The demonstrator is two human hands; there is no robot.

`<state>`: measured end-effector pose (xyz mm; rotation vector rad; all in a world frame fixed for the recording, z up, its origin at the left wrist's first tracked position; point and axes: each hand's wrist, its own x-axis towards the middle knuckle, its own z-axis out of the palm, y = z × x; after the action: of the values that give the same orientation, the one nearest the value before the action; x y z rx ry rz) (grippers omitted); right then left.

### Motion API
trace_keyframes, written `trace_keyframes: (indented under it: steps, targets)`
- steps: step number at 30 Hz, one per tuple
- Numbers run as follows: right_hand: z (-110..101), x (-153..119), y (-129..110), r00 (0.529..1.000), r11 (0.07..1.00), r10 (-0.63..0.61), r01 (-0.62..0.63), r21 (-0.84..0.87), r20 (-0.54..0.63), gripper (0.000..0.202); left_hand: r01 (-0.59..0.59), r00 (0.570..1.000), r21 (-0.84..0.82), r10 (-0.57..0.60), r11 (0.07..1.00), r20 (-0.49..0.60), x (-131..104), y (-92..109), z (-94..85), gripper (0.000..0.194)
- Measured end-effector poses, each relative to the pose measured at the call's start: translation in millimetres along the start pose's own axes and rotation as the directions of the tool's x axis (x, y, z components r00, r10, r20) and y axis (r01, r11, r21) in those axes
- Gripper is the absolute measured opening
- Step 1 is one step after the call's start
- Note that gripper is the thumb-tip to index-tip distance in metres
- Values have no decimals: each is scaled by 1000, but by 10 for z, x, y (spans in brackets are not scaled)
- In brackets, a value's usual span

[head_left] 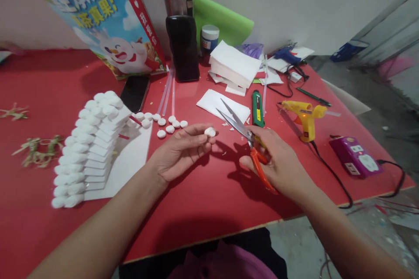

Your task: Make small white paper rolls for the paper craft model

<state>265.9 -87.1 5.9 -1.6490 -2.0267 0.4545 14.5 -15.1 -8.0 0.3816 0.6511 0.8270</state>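
Observation:
Between its thumb and fingers my left hand [185,150] pinches a small white disc [210,132]. My right hand [273,157] is wrapped round the orange handles of the scissors [258,163], whose blades are slightly parted and point up and left, close to the disc but apart from it. Several similar white discs [170,129] lie beyond my left hand. At the left, a curved stepped structure of white pieces and rounded discs [75,157] rests on a white sheet [131,174]. White paper [224,107] lies behind the scissors, with small scraps near it.
A yellow glue gun [306,117], a purple box [355,157] with cables and a green cutter [258,108] are at the right. Behind are stacked papers [234,65], a jar [210,39], phones [182,48] and a printed box [108,22]. Twisted straw-like pieces [41,150] lie far left.

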Motion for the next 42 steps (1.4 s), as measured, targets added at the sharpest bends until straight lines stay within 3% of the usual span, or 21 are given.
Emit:
trace_keyframes:
  steps: [9,19,42]
  targets:
    - [119,5,-40,996,982,-83,85,-168,14,66,-19,996,25,17,1000,85,10,0,11,19]
    - [148,9,-71,995,981,-92,95,-168,29,65,-52,989,92,38,994,144,10,-39,1,23]
    - [174,-123,63,956,932,-282,253,-259,-81,47,-8,988,155,-17,988,155,5,-29,-39,15]
